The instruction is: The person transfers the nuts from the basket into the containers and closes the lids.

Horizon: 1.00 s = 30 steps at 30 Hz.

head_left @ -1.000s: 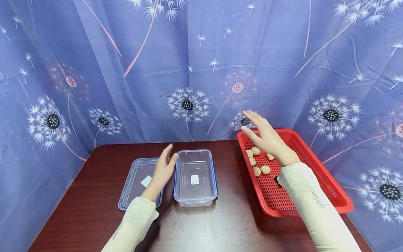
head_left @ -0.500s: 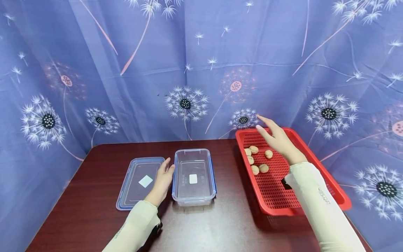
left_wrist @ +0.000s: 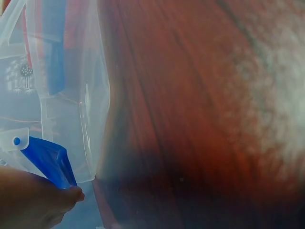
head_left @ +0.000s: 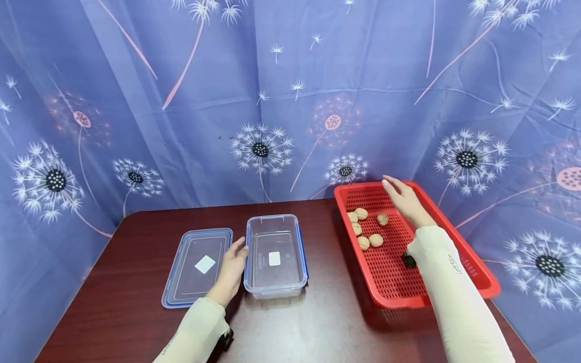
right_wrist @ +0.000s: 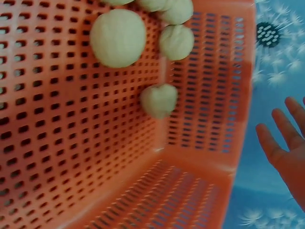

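Note:
A clear plastic food container [head_left: 276,257] with blue side clips stands uncovered in the middle of the table. My left hand [head_left: 231,267] lies along its left side, fingers at the rim. In the left wrist view, the fingertips touch a blue clip [left_wrist: 50,160] that hangs from the container wall [left_wrist: 71,119]. To the right, several walnuts [head_left: 375,240] lie in a red perforated basket [head_left: 363,269], mostly by its left wall. Over the basket's far part is my right hand [head_left: 406,201], holding nothing. Its fingers [right_wrist: 281,136] are spread in the right wrist view, beyond the basket's edge.
The container's clear lid [head_left: 197,275], with a blue seal and a white label, lies flat left of my left hand. A blue dandelion-print curtain [head_left: 290,101] hangs behind the dark red wooden table [head_left: 317,322] and along both sides.
My left hand has come down from above the lid to the container's left side. My right hand has moved right and lower over the basket. The head view has shifted slightly.

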### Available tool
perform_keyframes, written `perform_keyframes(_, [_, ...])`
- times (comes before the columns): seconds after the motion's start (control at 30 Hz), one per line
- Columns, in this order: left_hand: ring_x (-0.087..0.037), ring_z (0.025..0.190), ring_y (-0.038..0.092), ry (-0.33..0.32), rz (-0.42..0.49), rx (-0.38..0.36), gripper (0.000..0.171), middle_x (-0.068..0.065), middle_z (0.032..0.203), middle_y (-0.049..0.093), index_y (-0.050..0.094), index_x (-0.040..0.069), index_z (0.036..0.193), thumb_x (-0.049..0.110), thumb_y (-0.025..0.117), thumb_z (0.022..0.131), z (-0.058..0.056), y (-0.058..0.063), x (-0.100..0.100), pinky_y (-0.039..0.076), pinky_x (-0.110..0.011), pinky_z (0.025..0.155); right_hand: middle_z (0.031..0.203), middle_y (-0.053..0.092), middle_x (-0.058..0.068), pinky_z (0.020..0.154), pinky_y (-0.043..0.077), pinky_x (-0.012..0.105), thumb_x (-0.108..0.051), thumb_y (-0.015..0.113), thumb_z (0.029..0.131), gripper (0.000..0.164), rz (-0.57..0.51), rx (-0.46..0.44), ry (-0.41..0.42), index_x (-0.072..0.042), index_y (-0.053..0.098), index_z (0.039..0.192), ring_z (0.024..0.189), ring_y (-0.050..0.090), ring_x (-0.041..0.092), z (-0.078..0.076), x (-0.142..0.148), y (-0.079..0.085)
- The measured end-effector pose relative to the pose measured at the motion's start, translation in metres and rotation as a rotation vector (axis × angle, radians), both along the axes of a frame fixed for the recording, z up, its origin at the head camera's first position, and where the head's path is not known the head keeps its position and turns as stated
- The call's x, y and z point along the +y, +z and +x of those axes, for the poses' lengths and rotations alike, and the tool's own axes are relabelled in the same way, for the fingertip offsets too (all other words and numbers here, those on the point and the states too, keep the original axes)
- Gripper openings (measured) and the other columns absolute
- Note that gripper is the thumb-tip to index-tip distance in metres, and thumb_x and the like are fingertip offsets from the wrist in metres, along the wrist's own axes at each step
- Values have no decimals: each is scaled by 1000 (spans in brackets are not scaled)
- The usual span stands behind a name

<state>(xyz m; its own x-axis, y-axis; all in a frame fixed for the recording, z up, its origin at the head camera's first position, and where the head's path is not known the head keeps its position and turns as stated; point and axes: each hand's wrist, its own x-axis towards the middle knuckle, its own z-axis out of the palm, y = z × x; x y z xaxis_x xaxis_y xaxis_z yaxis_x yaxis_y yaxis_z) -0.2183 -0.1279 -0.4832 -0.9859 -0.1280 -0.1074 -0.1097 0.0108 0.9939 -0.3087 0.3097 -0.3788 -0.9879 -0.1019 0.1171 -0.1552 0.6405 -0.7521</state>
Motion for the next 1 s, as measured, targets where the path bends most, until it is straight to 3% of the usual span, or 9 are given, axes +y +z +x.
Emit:
perform_keyframes(0.37, [-41,137,30,7,-6,6,46,-32,146,32,32,-11,143,7,41,102,0,-2,-1,23,-49,114,152,25,28,111,19,61,-54,30,101,75,-48,-118,-32,2,21,151,139,20,46,-10,16,-36])
perform_keyframes(0.57, [-39,137,31,8,-15,-1,45,-31,146,34,34,-10,142,7,42,102,1,-4,-2,25,-48,114,152,23,30,110,19,63,-56,27,101,78,-48,-213,-30,4,19,151,139,17,47,-6,22,-52])
perform_keyframes(0.83, [-40,138,29,3,-24,-3,46,-30,147,33,34,-10,142,9,42,102,0,-3,-3,24,-48,114,152,21,31,109,22,62,-62,33,97,85,-40,-285,-50,4,21,150,138,18,49,-1,26,-65])
perform_keyframes(1.0, [-39,138,29,2,-26,-12,46,-29,147,33,34,-9,143,9,42,102,1,-5,-3,24,-48,115,152,20,31,109,23,62,-56,35,99,79,-63,-335,-53,2,22,150,138,18,49,0,30,-73])
